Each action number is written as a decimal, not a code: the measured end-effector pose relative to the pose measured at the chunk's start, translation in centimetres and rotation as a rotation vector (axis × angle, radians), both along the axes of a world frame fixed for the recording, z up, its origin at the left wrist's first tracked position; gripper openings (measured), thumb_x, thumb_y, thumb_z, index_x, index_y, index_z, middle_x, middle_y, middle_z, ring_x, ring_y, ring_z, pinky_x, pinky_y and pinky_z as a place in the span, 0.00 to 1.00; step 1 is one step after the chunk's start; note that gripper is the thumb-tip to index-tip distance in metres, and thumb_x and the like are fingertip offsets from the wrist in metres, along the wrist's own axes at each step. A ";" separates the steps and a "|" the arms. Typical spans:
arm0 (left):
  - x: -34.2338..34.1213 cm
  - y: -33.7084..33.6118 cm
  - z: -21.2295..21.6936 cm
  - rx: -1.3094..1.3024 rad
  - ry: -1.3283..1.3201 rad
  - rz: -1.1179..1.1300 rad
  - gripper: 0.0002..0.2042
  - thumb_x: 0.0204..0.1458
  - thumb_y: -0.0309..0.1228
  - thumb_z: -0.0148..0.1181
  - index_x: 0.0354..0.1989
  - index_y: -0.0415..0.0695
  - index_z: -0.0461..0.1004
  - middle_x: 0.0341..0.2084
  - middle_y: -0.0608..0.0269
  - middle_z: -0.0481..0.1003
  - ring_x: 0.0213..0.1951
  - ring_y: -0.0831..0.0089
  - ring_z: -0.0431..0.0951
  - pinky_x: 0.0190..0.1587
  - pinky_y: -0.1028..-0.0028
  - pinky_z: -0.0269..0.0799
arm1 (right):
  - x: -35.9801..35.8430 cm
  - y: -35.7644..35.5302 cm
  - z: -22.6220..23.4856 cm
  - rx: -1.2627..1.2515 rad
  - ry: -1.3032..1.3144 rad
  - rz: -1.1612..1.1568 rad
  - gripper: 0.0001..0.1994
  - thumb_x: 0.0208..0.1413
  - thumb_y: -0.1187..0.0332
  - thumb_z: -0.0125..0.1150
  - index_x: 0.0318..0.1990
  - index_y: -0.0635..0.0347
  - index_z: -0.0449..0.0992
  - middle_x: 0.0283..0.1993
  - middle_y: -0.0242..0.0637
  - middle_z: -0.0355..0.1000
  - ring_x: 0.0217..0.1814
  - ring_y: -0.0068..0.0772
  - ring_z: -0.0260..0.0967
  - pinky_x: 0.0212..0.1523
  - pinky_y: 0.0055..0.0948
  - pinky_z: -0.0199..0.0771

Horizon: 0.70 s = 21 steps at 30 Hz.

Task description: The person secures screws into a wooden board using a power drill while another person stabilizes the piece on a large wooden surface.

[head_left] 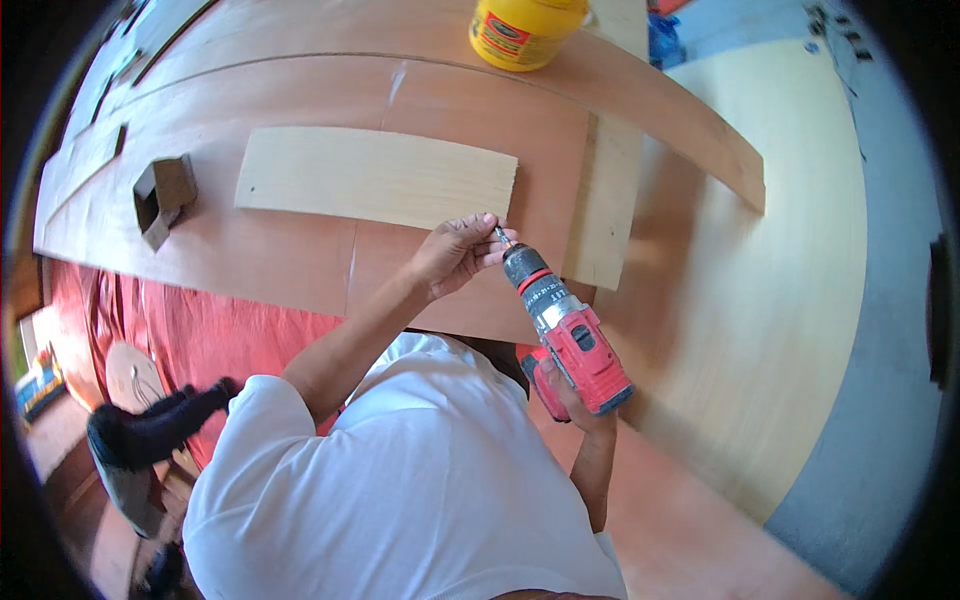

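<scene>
My right hand (570,397) grips the handle of a red and black cordless drill (585,350), which points up and to the left. At the front of its chuck sits a thin metal drill bit (502,235). The fingertips of my left hand (462,254) pinch the bit close to its tip. Just beyond my left hand, a pale rectangular wooden board (375,175) lies flat on the brown sheet-topped table (290,250). A small dark mark shows near the board's left end.
A small open cardboard box (165,195) stands left of the board. At the far edge is a yellow tub (528,35). One long wooden strip (690,120) juts past the table's right side, above a pale sheet (790,250). Red sheeting (220,325) hangs at near left.
</scene>
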<state>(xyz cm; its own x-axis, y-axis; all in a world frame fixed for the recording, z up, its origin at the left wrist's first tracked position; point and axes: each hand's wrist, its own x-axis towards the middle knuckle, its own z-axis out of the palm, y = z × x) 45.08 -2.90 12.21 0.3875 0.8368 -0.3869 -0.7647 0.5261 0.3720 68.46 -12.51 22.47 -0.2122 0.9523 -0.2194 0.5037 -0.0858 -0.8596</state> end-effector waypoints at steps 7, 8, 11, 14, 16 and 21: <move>4.1 -3.7 -1.1 -0.040 0.135 0.356 0.10 0.59 0.37 0.51 0.40 0.43 0.70 0.33 0.62 0.76 0.35 0.78 0.76 0.37 0.79 0.73 | 5.3 5.0 -0.9 -0.078 -0.156 0.405 0.17 0.50 0.64 0.64 0.45 0.61 0.71 0.40 0.40 0.72 0.42 0.37 0.70 0.44 0.33 0.70; 5.0 -4.2 -1.1 -0.152 0.134 0.399 0.10 0.59 0.37 0.50 0.40 0.43 0.70 0.33 0.62 0.76 0.36 0.77 0.76 0.38 0.78 0.73 | 5.3 5.9 -1.4 0.401 -0.212 0.577 0.17 0.49 0.66 0.65 0.44 0.62 0.72 0.39 0.40 0.72 0.41 0.37 0.71 0.42 0.33 0.70; 6.8 -4.9 -1.2 -0.200 0.095 0.517 0.10 0.59 0.37 0.50 0.40 0.43 0.70 0.33 0.64 0.75 0.38 0.77 0.75 0.42 0.74 0.72 | 6.9 8.8 -0.6 0.303 -0.188 0.713 0.19 0.46 0.69 0.62 0.48 0.61 0.71 0.41 0.44 0.72 0.38 0.43 0.72 0.42 0.32 0.72; 7.2 -5.4 -1.4 -0.066 -0.006 0.634 0.10 0.59 0.38 0.50 0.39 0.45 0.70 0.34 0.64 0.75 0.39 0.76 0.75 0.43 0.75 0.72 | 6.6 11.0 -0.4 0.181 -0.145 0.788 0.18 0.50 0.69 0.61 0.49 0.61 0.70 0.41 0.42 0.72 0.38 0.40 0.72 0.42 0.33 0.71; 7.1 -6.1 -1.6 -0.114 0.013 0.695 0.10 0.59 0.39 0.49 0.39 0.45 0.70 0.34 0.64 0.75 0.39 0.76 0.75 0.43 0.76 0.72 | 6.1 11.3 -0.6 -0.009 -0.064 0.782 0.16 0.52 0.69 0.60 0.48 0.61 0.70 0.40 0.39 0.72 0.38 0.37 0.72 0.42 0.33 0.71; 8.2 -5.7 -2.7 -0.031 0.007 0.833 0.11 0.59 0.38 0.49 0.38 0.43 0.69 0.33 0.63 0.75 0.38 0.73 0.76 0.42 0.73 0.75 | 5.5 11.4 -2.6 0.010 0.032 0.720 0.11 0.53 0.67 0.61 0.41 0.62 0.72 0.32 0.34 0.72 0.33 0.32 0.71 0.35 0.33 0.71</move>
<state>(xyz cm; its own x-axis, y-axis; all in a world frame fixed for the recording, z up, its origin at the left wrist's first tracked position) 53.33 -8.61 9.53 -0.3558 0.8374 -0.4150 -0.9062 -0.2004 0.3724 74.00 -1.16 19.87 -0.7942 0.5758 -0.1940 0.4065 0.2662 -0.8740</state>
